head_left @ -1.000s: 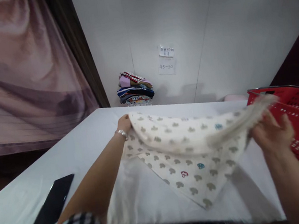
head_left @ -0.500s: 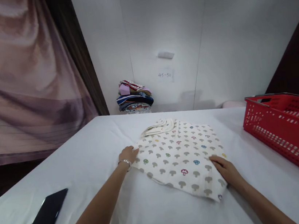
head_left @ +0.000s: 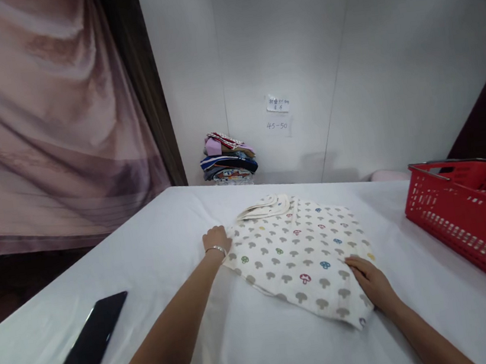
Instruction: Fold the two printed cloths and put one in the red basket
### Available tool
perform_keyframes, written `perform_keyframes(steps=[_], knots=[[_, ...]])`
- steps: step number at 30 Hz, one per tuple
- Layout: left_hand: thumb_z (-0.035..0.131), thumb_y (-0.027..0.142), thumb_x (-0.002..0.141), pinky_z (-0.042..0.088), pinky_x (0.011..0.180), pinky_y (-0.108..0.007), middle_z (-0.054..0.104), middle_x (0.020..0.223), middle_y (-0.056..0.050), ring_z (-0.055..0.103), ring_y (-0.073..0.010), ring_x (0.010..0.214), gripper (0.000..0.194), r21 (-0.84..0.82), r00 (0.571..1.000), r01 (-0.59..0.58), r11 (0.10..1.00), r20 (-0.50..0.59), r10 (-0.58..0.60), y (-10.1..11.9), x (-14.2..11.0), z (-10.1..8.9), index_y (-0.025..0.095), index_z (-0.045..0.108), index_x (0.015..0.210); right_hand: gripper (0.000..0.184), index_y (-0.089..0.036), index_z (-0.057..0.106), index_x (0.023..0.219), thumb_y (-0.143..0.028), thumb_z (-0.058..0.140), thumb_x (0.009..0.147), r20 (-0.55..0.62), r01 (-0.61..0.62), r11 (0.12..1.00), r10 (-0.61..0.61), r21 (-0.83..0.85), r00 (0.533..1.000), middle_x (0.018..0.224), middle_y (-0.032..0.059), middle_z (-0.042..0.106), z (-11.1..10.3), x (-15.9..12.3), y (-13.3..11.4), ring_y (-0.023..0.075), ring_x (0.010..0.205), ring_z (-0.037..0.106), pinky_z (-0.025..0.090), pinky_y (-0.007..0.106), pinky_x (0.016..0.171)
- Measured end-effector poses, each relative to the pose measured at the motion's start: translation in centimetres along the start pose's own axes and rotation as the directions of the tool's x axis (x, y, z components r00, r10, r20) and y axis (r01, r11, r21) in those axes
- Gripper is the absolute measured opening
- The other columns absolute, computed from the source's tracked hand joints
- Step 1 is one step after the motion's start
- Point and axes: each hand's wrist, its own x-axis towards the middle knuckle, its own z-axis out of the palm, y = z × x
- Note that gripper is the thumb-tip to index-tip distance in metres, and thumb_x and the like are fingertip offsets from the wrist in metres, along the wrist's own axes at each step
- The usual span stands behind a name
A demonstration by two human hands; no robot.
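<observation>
A white cloth garment (head_left: 288, 253) printed with grey and coloured mushrooms lies folded on the white table, its rounded flaps (head_left: 266, 206) at the far left corner. At its left edge is my left hand (head_left: 217, 241), wearing a bracelet, with the fingers curled in at the fabric; the fingertips are partly hidden. My right hand (head_left: 371, 280) pinches the near right edge, thumb on top and the other fingers underneath.
A red plastic basket (head_left: 471, 217) stands on the right of the table (head_left: 178, 232). A dark phone (head_left: 89, 342) lies at the near left. Beyond the far edge rises a stack of folded clothes (head_left: 229, 160), by a wall with paper labels (head_left: 278, 125). A pink curtain (head_left: 37, 113) hangs at left.
The view has shifted slightly. My left hand has slid a little farther up the garment's left edge and its fingers have curled. My right hand keeps its grip at the right edge.
</observation>
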Motion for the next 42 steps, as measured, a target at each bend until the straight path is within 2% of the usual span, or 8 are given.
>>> perform_keyframes(steps=[11,16,20,25,31,36,39,42], knots=[[0.048,0.030,0.080,0.039,0.080,-0.035,0.060,0.100,-0.011,0.055,-0.0237,0.095,0.021,-0.055,0.990,-0.124,0.991,-0.077,0.119,1.4,-1.9,-3.2,0.018,0.052,0.097,0.028,-0.024,0.069,0.084,-0.042,0.054,0.069,0.007,-0.087,0.989,0.086,0.122,0.996,0.103,0.0042,0.065,-0.4,0.4,-0.2,0.0254,0.103,0.055,0.036,0.043,0.097],[0.052,0.030,0.076,0.041,0.070,-0.028,0.062,0.085,-0.002,0.057,-0.0171,0.079,0.016,-0.539,0.973,-0.232,0.810,-0.117,0.200,5.6,-5.6,-5.8,0.020,0.051,0.089,0.032,-0.022,0.069,0.087,-0.046,0.058,0.068,0.021,-0.203,0.932,0.206,0.301,0.978,0.104,0.0055,0.065,-1.6,1.0,-4.8,0.0265,0.103,0.054,0.037,0.043,0.096],[0.053,0.025,0.073,0.042,0.074,-0.028,0.061,0.093,-0.001,0.055,-0.0162,0.084,0.018,-0.757,0.887,-0.403,0.514,-0.185,0.423,11.1,-11.8,-6.5,0.021,0.054,0.090,0.045,-0.022,0.061,0.107,-0.052,0.054,0.075,0.280,-0.360,0.708,0.234,0.608,0.931,0.107,0.0069,0.064,-1.3,0.8,-10.9,0.0240,0.100,0.058,0.046,0.039,0.085],[0.058,0.016,0.068,0.041,0.081,-0.026,0.062,0.092,0.001,0.055,-0.0148,0.087,0.023,-0.806,0.667,-0.500,0.317,-0.125,0.734,15.0,-19.6,-3.6,0.023,0.058,0.090,0.054,-0.019,0.061,0.108,-0.060,0.046,0.077,0.503,-0.558,0.499,0.255,0.663,0.826,0.091,0.0079,0.069,0.7,-0.7,-14.7,0.0256,0.085,0.064,0.051,0.035,0.069],[0.060,0.019,0.070,0.041,0.084,-0.027,0.062,0.096,0.001,0.056,-0.0154,0.088,0.029,-0.843,0.658,-0.429,0.324,-0.046,0.751,14.6,-22.9,-2.0,0.026,0.059,0.097,0.053,-0.011,0.063,0.104,-0.054,0.048,0.077,0.592,-0.694,0.344,0.365,0.632,0.719,0.082,0.0134,0.069,0.0,-1.8,-13.7,0.0290,0.081,0.065,0.051,0.039,0.067],[0.058,0.018,0.070,0.039,0.084,-0.025,0.062,0.098,0.001,0.055,-0.0145,0.091,0.030,-0.875,0.694,-0.402,0.272,-0.097,0.713,14.2,-22.5,-3.6,0.026,0.059,0.099,0.052,-0.014,0.059,0.112,-0.049,0.058,0.074,0.321,-0.527,0.484,0.446,0.699,0.836,0.094,0.0103,0.069,-2.5,-1.4,-12.4,0.0263,0.082,0.064,0.051,0.035,0.067],[0.063,0.027,0.068,0.040,0.081,-0.026,0.063,0.096,0.002,0.055,-0.0155,0.089,0.026,-0.897,0.761,-0.294,0.331,-0.010,0.649,14.5,-22.1,-3.9,0.026,0.061,0.094,0.052,-0.015,0.060,0.110,-0.051,0.058,0.073,0.170,-0.460,0.609,0.473,0.646,0.864,0.095,0.0096,0.068,-3.5,-1.0,-11.1,0.0272,0.087,0.062,0.051,0.035,0.068],[0.061,0.036,0.070,0.041,0.074,-0.027,0.063,0.090,0.002,0.055,-0.0149,0.082,0.022,-0.917,0.764,-0.185,0.354,0.093,0.639,15.0,-21.8,-3.4,0.025,0.061,0.089,0.044,-0.017,0.062,0.107,-0.045,0.058,0.073,-0.028,-0.355,0.769,0.435,0.531,0.900,0.098,0.0065,0.067,-3.8,-0.9,-9.9,0.0268,0.097,0.058,0.047,0.037,0.081]])
